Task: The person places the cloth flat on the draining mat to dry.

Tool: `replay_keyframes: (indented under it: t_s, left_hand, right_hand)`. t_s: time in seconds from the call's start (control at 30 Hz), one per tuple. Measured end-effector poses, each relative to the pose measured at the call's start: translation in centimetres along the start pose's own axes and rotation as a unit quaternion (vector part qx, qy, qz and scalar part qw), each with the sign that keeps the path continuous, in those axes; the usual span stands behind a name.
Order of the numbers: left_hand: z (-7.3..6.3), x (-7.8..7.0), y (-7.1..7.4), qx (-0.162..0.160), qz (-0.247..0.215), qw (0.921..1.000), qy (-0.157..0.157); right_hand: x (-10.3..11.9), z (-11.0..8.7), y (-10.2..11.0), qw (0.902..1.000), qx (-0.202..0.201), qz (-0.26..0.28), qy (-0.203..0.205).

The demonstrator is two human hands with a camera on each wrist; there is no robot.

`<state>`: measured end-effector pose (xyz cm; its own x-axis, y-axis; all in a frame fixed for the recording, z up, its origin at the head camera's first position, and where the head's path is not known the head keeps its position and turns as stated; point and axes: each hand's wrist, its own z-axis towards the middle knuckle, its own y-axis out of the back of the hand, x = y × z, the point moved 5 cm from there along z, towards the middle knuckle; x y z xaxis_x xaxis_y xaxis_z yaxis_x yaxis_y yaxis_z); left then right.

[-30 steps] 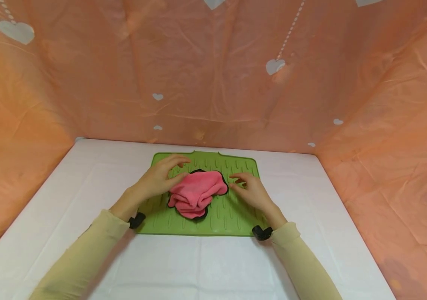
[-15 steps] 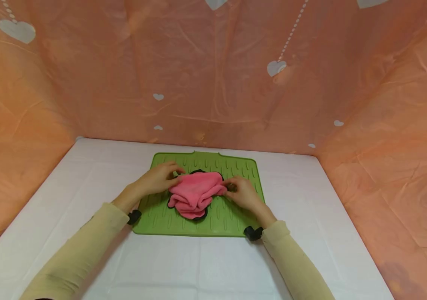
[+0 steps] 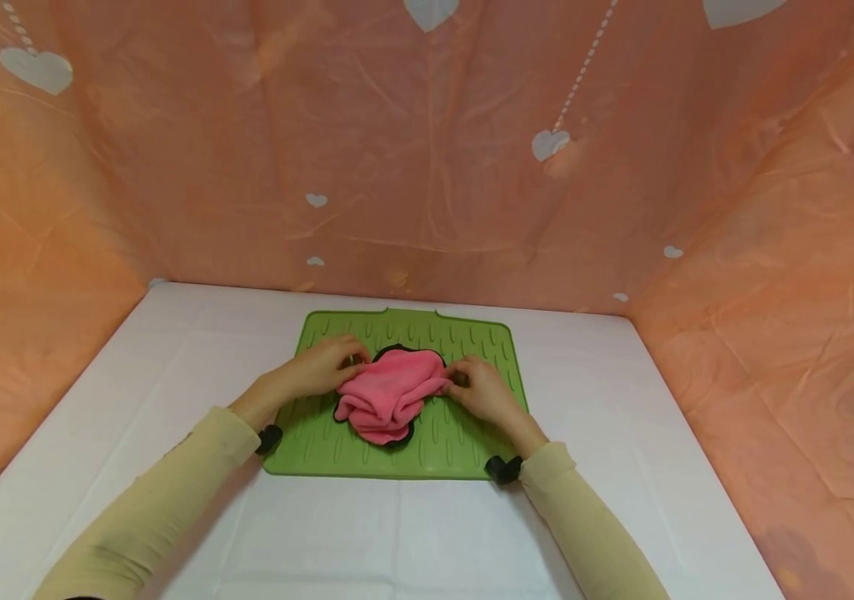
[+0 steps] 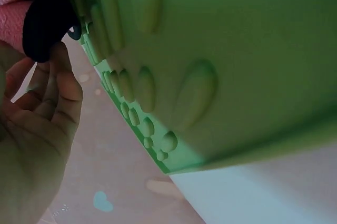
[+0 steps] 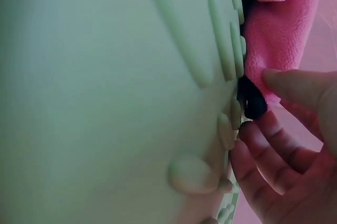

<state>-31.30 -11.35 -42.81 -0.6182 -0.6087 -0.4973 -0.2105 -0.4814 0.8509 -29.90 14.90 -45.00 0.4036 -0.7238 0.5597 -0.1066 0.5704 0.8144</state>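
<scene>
Over a ribbed green mat (image 3: 441, 457), two bare hands pinch opposite edges of a rumpled pink cloth (image 3: 394, 385), which lies in bunched folds at the mat's middle. The right hand (image 3: 482, 390), toward the mat's right side, sets its thumb on the plush face with fingertips at the black edging (image 5: 255, 101); the left hand (image 3: 317, 368), toward the mat's left side, nips the opposite edge, its fingertips against the edging in the left wrist view, where its thumb cannot be made out. Light, limp and soft by the look of its nap, the cloth should crumple rather than break and is unlikely to slip from fingers; the edges facing the mat's two sides look the surest hold, since the loose folds toward the mat's near rim would probably just bunch. Black wrist devices (image 3: 503, 470) sit by the mat's near corners, beside beige sleeves (image 3: 160, 496). Beneath the mat spreads a white table (image 3: 397, 542); beyond it and to both sides hangs orange sheeting (image 3: 367, 150) printed with pale hearts (image 3: 551, 145).
</scene>
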Motion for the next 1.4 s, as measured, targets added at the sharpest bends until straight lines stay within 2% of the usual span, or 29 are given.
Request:
replay_keyframes:
  t_s: [0.23, 0.5, 0.67, 0.8, 0.93, 1.13, 1.4]
  left_hand:
    - [-0.2, 0.1, -0.1, -0.014, -0.012, 0.9997, 0.014]
    - [-0.7, 0.0, 0.5, -0.060, -0.031, 0.9975, 0.020]
    - [-1.1, -0.2, 1.1, -0.098, -0.032, 0.9946, 0.003]
    - [-1.3, -0.2, 1.5, -0.127, -0.032, 0.9913, -0.018]
    - [-1.5, -0.3, 1.9, -0.143, -0.034, 0.9890, -0.019]
    - [-1.8, -0.5, 2.8, -0.162, -0.041, 0.9859, -0.004]
    - [-2.2, -0.9, 4.0, -0.210, -0.032, 0.9764, -0.035]
  right_hand:
    - [0.1, -0.1, 0.1, 0.9999, -0.013, 0.000, 0.001]
    - [-0.1, -0.2, 0.6, 0.9986, -0.031, 0.033, -0.029]
    - [-0.6, -0.2, 1.1, 0.9965, -0.049, 0.054, -0.040]
    - [-0.7, -0.2, 1.6, 0.9923, -0.054, 0.094, -0.059]
    - [-0.6, -0.1, 2.2, 0.9864, -0.065, 0.136, -0.066]
    - [-0.3, 0.2, 3.8, 0.9796, -0.099, 0.168, -0.050]
    - [0.3, 0.9, 5.6, 0.9762, -0.114, 0.184, -0.008]
